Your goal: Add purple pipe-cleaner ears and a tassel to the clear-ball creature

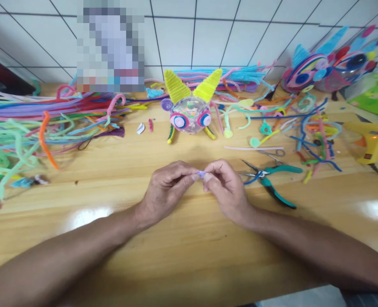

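Observation:
Between the fingertips of both hands is a small purple piece of pipe cleaner (201,174), mostly covered, so its full shape is hidden. My left hand (168,185) pinches it from the left. From the right, my right hand (227,187) pinches it with thumb and forefinger. Beyond the hands stands a clear plastic animal figure (190,111) with yellow pipe cleaner ears, round pink, blue and white eyes, and short yellow-green legs. A purple coil (167,105) is at its left side. Teal-handled pliers (276,181) lie open right of my right hand.
Loose pipe cleaners (48,115) are heaped on the left. More blue and pink ones (240,76) lie along the tiled wall. Scissors (273,152) rest beyond the pliers. A yellow glue gun (370,140) and other decorated figures (310,70) stand at right.

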The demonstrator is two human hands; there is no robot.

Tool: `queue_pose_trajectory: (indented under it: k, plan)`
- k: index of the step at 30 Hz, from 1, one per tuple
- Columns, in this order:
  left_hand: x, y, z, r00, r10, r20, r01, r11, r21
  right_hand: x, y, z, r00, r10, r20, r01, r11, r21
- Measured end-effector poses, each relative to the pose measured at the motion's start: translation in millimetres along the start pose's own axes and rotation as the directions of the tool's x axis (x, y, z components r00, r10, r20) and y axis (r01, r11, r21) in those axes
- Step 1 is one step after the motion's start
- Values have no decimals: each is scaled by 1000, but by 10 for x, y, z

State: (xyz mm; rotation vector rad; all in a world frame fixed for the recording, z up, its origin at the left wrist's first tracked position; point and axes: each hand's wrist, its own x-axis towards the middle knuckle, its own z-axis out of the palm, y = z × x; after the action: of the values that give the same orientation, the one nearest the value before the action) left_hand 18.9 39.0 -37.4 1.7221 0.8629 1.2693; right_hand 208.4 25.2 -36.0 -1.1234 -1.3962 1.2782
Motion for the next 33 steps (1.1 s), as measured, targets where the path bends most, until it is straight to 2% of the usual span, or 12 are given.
queue_pose_trajectory:
  k: [17, 21, 27, 33]
  plan:
    - [-4, -13, -4, 1000, -31, 0, 31, 999, -20, -1, -6, -1, 1000, 5, 14, -5, 1000, -7]
    - [-18, -34, 24, 1000, -22, 2, 22, 999, -39, -15, -12, -7, 999, -13, -36, 11, 999, -36]
    - [-24, -182, 50, 1000, -7, 15, 8, 996, -84, 10, 35, -42, 997, -57, -55, 49, 990, -131]
    - [-34, -235, 69, 999, -27, 47, 34, 988, -149, -12, 67, -58, 996, -59, -61, 51, 990, -133]
